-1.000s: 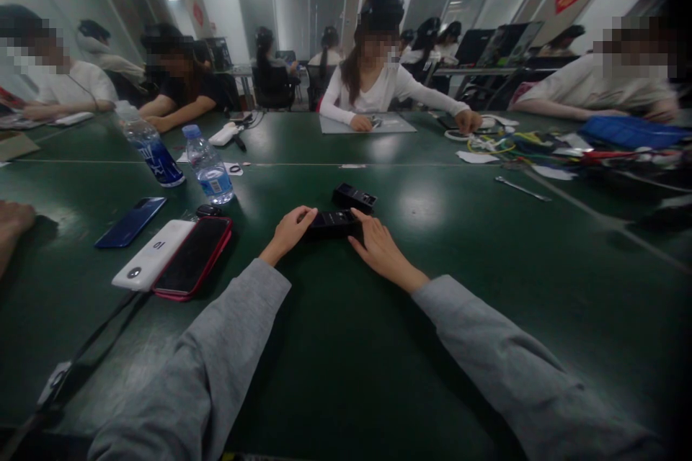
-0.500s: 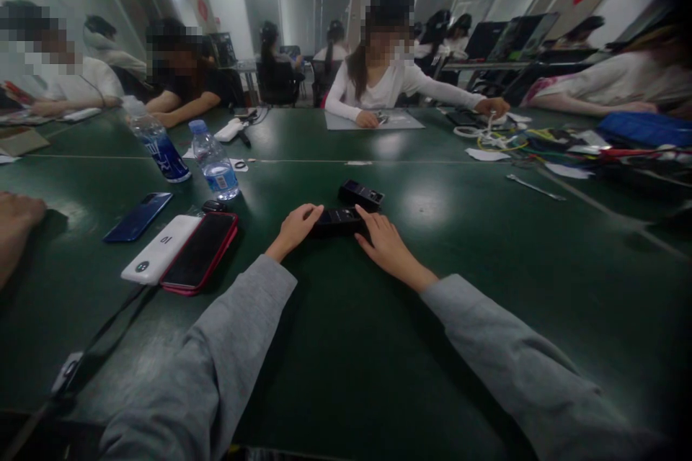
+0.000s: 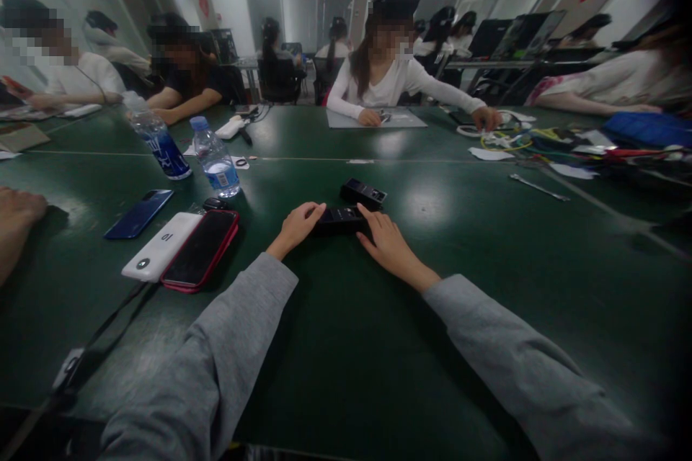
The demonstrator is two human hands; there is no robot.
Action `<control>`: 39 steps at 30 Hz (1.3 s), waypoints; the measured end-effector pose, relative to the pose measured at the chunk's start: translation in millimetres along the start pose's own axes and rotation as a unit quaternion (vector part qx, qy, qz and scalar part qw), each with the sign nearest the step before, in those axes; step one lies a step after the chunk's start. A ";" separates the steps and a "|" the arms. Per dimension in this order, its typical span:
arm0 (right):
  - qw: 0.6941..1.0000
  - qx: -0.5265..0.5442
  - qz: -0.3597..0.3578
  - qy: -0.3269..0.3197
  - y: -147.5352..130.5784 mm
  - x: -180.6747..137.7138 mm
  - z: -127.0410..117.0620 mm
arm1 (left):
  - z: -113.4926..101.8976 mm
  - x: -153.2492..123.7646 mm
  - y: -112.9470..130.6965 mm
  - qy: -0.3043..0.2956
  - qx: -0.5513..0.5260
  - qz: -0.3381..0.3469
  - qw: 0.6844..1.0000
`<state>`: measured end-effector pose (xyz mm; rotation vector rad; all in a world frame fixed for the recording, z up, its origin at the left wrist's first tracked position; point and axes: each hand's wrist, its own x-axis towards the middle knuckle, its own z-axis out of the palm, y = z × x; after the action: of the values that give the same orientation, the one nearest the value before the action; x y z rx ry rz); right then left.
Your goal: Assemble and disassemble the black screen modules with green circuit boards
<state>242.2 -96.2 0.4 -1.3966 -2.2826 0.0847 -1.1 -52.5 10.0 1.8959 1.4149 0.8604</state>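
Note:
A small flat black device (image 3: pixel 339 217) lies on the dark green table (image 3: pixel 346 346) ahead of me. My left hand (image 3: pixel 296 227) curls against its left end and my right hand (image 3: pixel 386 241) rests on its right end, fingers bent over the edge. Both hands grip it from the sides. A second black device (image 3: pixel 363 194) of the same kind lies just behind it, untouched. Grey sleeves cover both my arms.
To the left lie a red-cased phone (image 3: pixel 201 251), a white power bank (image 3: pixel 161 247), a blue phone (image 3: pixel 139 213) and two water bottles (image 3: pixel 215 158). Another person's hand (image 3: pixel 16 212) rests at far left. People sit around the table; cables and tools (image 3: pixel 519 140) clutter the right.
The hands and the black device have stayed in place; only the head view has shifted slightly. The person opposite moved an outstretched hand a little.

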 end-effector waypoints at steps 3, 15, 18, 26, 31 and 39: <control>1.000 0.003 0.003 0.001 -0.4 -0.5 -0.4 | -0.8 -1.2 0.8 -0.007 -0.010 0.003 1.000; 1.000 -0.002 0.003 0.009 3.6 -0.3 6.2 | -4.5 -7.2 9.0 -0.026 -0.046 0.012 0.999; 1.000 -0.002 0.000 0.010 2.9 -0.7 4.9 | -2.3 -5.6 6.7 -0.011 -0.056 0.015 0.998; 1.000 0.003 -0.004 0.013 3.7 -1.4 4.7 | -0.8 -3.4 3.2 0.005 -0.066 0.011 0.998; 1.000 0.006 0.000 0.010 3.3 -1.6 3.6 | -1.2 -2.3 1.6 0.015 -0.073 0.016 0.997; 1.000 0.000 -0.005 0.008 1.7 -1.7 2.6 | 0.2 2.7 -4.9 0.032 -0.149 0.046 0.987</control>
<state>243.2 -96.4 -3.0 -1.3804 -2.2762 0.0686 -3.2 -48.7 6.4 1.7276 1.1668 1.1186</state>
